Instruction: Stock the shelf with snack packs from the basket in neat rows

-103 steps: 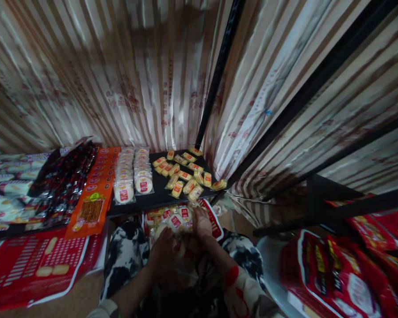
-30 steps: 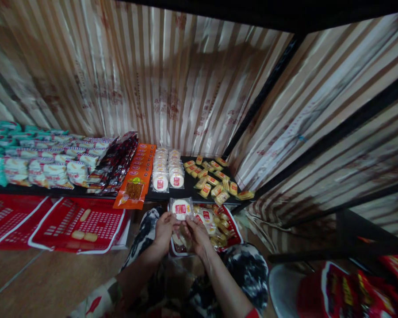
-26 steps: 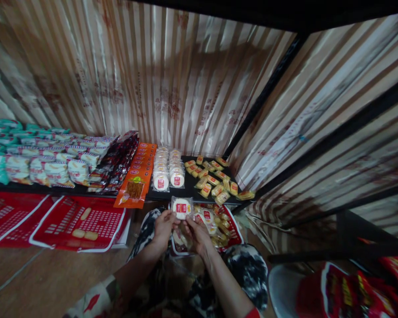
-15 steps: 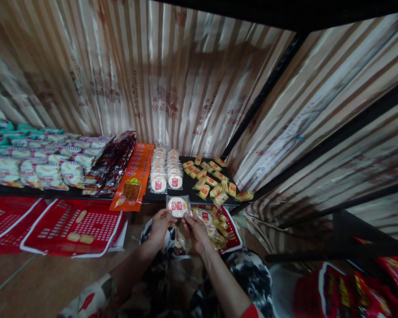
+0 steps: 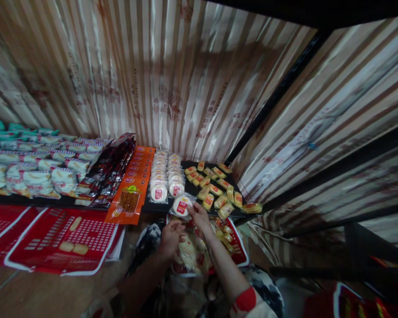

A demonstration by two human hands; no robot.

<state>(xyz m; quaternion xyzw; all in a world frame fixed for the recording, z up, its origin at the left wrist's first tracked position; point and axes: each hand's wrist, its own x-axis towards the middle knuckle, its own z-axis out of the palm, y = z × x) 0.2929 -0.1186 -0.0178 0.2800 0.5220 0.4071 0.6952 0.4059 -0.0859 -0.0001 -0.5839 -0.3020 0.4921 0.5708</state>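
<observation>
While the right hand (image 5: 199,216) pinches the near right corner of a round cake packet (image 5: 181,206), clear wrap with a white cake and a red label, that packet sits right at the near edge of the black shelf (image 5: 189,165), just in front of the right-hand row of the same round cakes (image 5: 174,174). Can't tell if it's actually resting on the shelf or hanging just above it. A second row of round cakes (image 5: 159,179) runs alongside, to the left of that one. The left hand (image 5: 170,236) is lower and nearer, fingers curled down over the pile of packets in the red basket (image 5: 239,254) on the person's lap; honestly can't tell whether it's gripping anything or just lying on them. To the right of the cake rows, small yellow snack packets (image 5: 215,190) are scattered loosely over the shelf, out to its right end. Going left from the cakes you get a line of orange packets (image 5: 131,190), the nearest one hanging over the shelf edge, then a stack of dark glossy packets (image 5: 111,165), then pale packets with green trim (image 5: 36,172) far left. Below the shelf on the left, another red basket (image 5: 63,238) holds a few loose bits. Striped shiny sheeting (image 5: 152,75) covers the back.
</observation>
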